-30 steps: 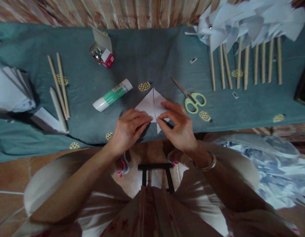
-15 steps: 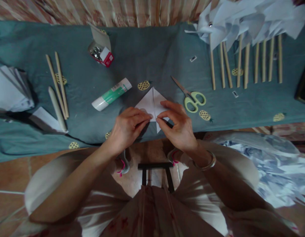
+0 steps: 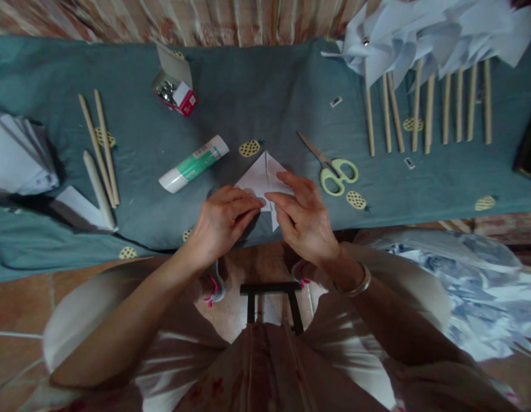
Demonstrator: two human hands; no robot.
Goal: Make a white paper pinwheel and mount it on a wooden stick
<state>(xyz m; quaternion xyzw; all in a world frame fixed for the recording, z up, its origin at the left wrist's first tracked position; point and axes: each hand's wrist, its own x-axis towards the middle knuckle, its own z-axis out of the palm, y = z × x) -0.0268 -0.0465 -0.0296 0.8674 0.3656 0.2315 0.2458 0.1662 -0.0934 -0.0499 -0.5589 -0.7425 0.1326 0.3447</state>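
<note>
A person sits at a cloth-covered table (image 3: pixel 265 86), working at the middle of its near edge. There lies a folded white paper (image 3: pixel 253 178), its point toward the far edge. The left hand (image 3: pixel 222 216) pinches the paper's near left edge, fingers drawn together. The right hand (image 3: pixel 306 222) is loosely curled, partly open, its index fingertip touching the paper near the centre fold; whether it grips is unclear. Green-handled scissors (image 3: pixel 337 170) lie just right, a glue stick (image 3: pixel 194 164) left. White pinwheels (image 3: pixel 441 43) fill the far right corner.
</note>
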